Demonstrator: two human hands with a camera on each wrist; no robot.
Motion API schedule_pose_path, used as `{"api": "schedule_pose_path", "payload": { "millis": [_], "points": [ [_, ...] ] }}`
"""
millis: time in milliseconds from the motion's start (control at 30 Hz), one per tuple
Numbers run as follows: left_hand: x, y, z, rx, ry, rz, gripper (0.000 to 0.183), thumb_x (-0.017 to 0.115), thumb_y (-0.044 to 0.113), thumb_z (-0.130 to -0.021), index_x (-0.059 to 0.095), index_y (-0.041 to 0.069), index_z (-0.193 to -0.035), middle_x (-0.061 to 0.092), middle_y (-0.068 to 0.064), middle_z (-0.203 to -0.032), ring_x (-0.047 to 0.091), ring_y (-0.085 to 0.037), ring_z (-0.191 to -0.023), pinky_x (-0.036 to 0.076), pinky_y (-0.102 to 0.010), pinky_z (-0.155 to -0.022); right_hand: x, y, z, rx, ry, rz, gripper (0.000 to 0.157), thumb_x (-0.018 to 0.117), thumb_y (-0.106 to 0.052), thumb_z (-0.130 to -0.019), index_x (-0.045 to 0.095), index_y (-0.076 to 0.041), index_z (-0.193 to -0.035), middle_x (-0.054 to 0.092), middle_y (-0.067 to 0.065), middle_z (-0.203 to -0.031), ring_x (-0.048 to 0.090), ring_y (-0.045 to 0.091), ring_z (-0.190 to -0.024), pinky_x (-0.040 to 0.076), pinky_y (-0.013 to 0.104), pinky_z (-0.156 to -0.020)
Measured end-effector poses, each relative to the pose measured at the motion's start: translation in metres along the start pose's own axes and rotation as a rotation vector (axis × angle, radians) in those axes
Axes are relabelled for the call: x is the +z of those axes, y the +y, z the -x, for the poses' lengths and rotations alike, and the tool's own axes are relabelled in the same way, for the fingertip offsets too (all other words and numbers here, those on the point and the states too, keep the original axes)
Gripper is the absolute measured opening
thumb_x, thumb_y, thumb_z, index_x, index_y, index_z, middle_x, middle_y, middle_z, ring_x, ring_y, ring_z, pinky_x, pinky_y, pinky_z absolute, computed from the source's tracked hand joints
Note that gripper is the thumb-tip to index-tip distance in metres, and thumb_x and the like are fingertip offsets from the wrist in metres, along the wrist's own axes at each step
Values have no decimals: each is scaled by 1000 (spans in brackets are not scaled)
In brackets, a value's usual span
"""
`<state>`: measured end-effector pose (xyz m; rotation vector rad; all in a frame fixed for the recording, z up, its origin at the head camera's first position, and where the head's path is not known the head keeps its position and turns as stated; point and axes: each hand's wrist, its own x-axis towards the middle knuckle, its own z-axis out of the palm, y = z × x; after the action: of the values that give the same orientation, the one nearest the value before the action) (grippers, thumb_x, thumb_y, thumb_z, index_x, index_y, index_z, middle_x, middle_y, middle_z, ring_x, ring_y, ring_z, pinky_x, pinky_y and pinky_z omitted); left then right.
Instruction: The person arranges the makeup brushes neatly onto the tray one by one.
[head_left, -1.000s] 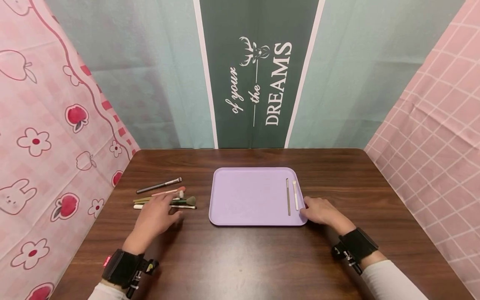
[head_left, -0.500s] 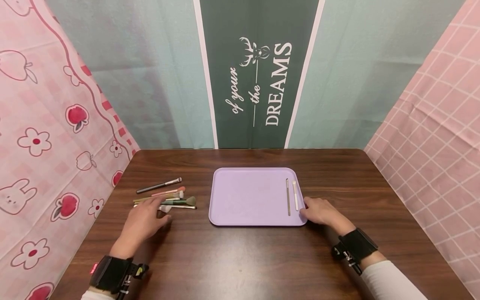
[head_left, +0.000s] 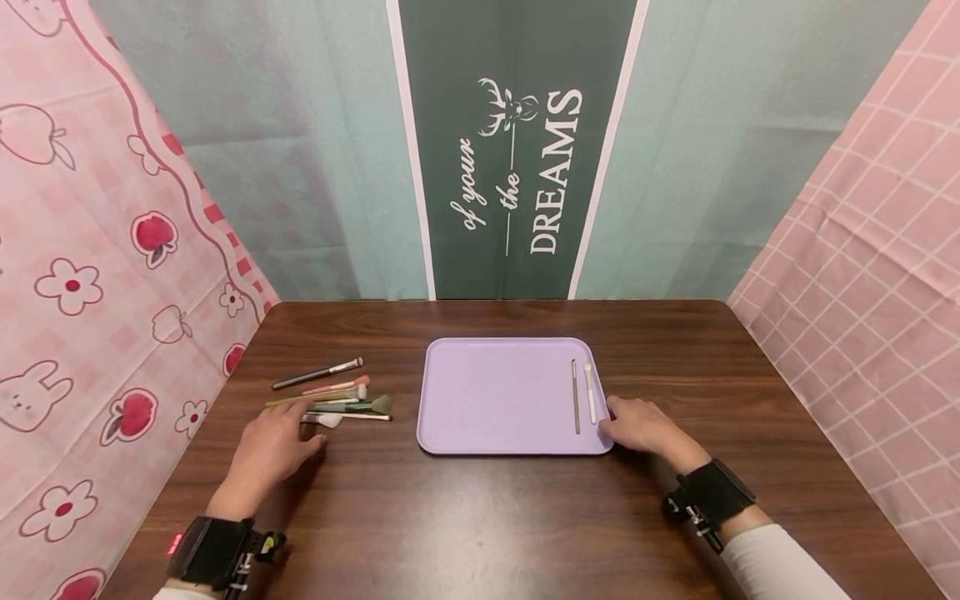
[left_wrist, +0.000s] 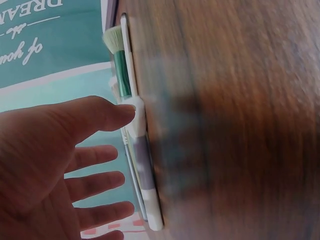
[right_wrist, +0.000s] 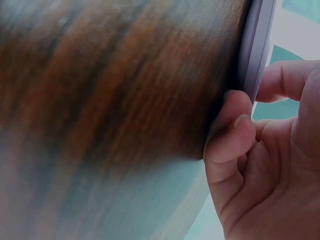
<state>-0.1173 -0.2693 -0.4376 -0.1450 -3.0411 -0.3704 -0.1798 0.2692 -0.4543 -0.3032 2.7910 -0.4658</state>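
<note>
Left hand [head_left: 272, 450] shifted leftward (white brush head [head_left: 328, 421] now uncovered).

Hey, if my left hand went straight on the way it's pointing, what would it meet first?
Probably the nearest white-tufted brush. Your left hand overlaps it in the left wrist view, so whether they already touch is unclear.

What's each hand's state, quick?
Left hand: open, at the brushes.
Right hand: closed, holding the purple tray by its edge.

Patterned cloths [head_left: 517, 167] behind and beside a wooden table [head_left: 480, 525] make this a curtained booth.
</note>
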Motion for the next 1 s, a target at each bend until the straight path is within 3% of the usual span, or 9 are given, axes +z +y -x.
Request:
{"api": "schedule_pose_path", "payload": {
  "millis": [300,633,800,1000],
  "points": [
    [4,-6,-1,-16,-20,-24,60,81,25,-83,59,-9,-127,57,-36,-128,53,-57,-116,39,-69,-96,0,0,1,1,-1,-9,18,60,-23,-92,60,-6,-97,55,4,-77,52,21,-70,39,34,-61],
    [7,-9,-2,-29,-35,-16,47,77,20,-86,63,-6,-123,58,-35,-128,51,-57,-120,32,-74,-102,0,2,1,-12,12,-8,18,60,-23,-91,60,-6,-97,56,3,-77,52,21,-69,39,34,-60],
    [9,-10,-3,-22,-7,-37,41,75,14,-86,65,-5,-121,60,-33,-124,52,-56,-118,31,-74,-102,0,1,1,-1,11,-6,18,61,-23,-91,60,-6,-96,56,3,-76,52,21,-69,40,34,-60],
    [11,-10,0,16,83,-68,28,76,4,-84,69,-1,-111,66,-28,-113,57,-53,-111,32,-75,-100,1,0,1,17,-1,-15,20,61,-24,-92,61,-5,-100,56,4,-78,53,21,-70,40,34,-61]
  ]
}}
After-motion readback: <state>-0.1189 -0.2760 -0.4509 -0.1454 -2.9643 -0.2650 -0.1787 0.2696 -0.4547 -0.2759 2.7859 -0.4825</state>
